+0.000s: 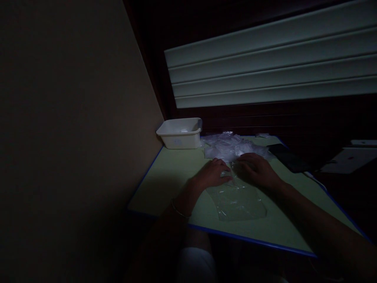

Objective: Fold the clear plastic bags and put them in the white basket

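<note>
A clear plastic bag (243, 204) lies flat on the pale green table, its near end toward the front edge and its far end running up between my hands. My left hand (214, 173), with a bangle on its wrist, is closed on the bag's far left part; glossy film shows between thumb and fingers. From the right, my right hand (256, 169) has its bent fingers at the bag's far end, closed on the film as far as the dim light shows. Just beyond the fingertips lies a heap of clear plastic packets (229, 145).
A white plastic basin (181, 140) stands at the table's back left corner, beside the wall. A dark phone-like slab (288, 158) with a white cable (316, 180) lies at the right edge. The table (165, 177) has blue edging; a white box (349, 160) sits beyond it.
</note>
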`<action>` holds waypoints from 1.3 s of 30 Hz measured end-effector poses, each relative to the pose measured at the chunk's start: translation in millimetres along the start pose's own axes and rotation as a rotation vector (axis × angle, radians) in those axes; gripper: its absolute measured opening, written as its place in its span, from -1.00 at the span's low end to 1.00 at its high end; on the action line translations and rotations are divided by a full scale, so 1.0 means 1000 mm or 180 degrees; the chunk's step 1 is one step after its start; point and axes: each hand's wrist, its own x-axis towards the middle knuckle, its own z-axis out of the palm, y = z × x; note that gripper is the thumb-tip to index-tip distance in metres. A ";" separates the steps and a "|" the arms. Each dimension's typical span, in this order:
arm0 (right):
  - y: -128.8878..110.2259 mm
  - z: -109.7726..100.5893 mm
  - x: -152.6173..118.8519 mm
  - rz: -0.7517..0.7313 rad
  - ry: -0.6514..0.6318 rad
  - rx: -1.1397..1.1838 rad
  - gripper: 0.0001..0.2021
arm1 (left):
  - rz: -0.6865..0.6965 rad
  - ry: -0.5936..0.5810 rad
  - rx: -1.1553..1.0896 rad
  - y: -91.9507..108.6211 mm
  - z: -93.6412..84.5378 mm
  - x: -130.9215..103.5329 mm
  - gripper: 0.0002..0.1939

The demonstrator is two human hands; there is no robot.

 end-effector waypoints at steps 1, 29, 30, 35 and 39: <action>-0.002 -0.001 -0.001 -0.0010 -0.0014 0.0067 -0.70 | 0.0014 -0.0001 0.0009 0.000 0.000 0.000 -0.64; -0.024 -0.010 -0.003 -0.0258 -0.0231 0.0416 -0.75 | -0.0006 0.0065 -0.0005 -0.001 -0.001 0.000 -0.50; -0.024 -0.010 -0.003 -0.0271 -0.0269 0.0430 -0.75 | -0.0027 0.0068 -0.0028 0.000 -0.001 0.000 -0.49; -0.024 -0.013 -0.005 -0.0263 -0.0731 0.0551 -0.72 | -0.0122 0.0030 -0.0119 0.001 -0.003 -0.001 -0.63; -0.025 -0.015 -0.007 -0.0215 -0.0941 0.0730 -0.72 | -0.0042 0.0030 -0.0113 -0.002 -0.003 -0.002 -0.68</action>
